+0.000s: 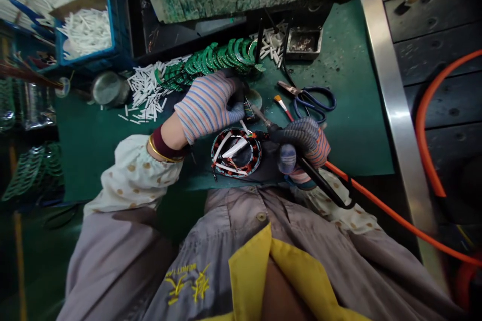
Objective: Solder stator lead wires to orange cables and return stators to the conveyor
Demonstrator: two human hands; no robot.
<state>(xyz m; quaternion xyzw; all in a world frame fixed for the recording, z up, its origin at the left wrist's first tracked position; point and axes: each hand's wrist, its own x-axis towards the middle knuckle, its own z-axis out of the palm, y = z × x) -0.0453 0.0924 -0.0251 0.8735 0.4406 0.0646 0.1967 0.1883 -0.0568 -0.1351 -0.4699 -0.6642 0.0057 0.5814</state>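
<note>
In the middle of the bench lies a ring-shaped wound coil with orange, black and white leads and white sleeves across it. My left hand, in a striped glove with dark fingertips, is above the coil's upper edge. Its fingers are pinched together near thin wires, and what they hold is too small to make out. My right hand, gloved too, is closed round the dark handle of a soldering iron. The iron's metal tip points up and left, close to my left fingertips.
Green curved circuit boards and loose white sleeves lie behind my left hand. Scissors, a brush and a metal solder tray are at the right. A blue crate stands far left; an orange hose runs right.
</note>
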